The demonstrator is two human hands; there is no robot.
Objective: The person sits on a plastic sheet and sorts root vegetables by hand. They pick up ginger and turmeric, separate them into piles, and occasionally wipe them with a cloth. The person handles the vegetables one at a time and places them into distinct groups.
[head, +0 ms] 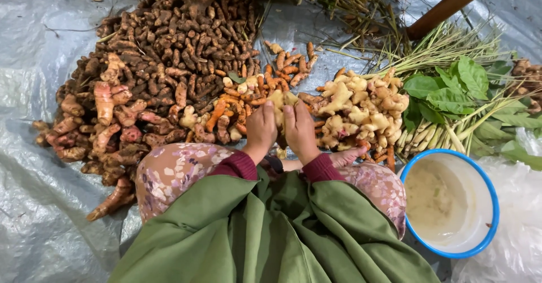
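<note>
Ginger root (282,100), pale and knobbly, is gripped by both hands at the middle of the grey tarp (34,51): the left hand (261,132) and right hand (300,132) are each curled shut around it (thumbs on top). A brown turmeric heap (169,40) lies toward the far left edge, a pale ginger pile (361,111) just right, and a blue-rimmed bowl (451,204) near the right edge.

Single head-worn view, looking steeply down from above, close over the lap, roots spread on the sheet (34,215) ahead
</note>
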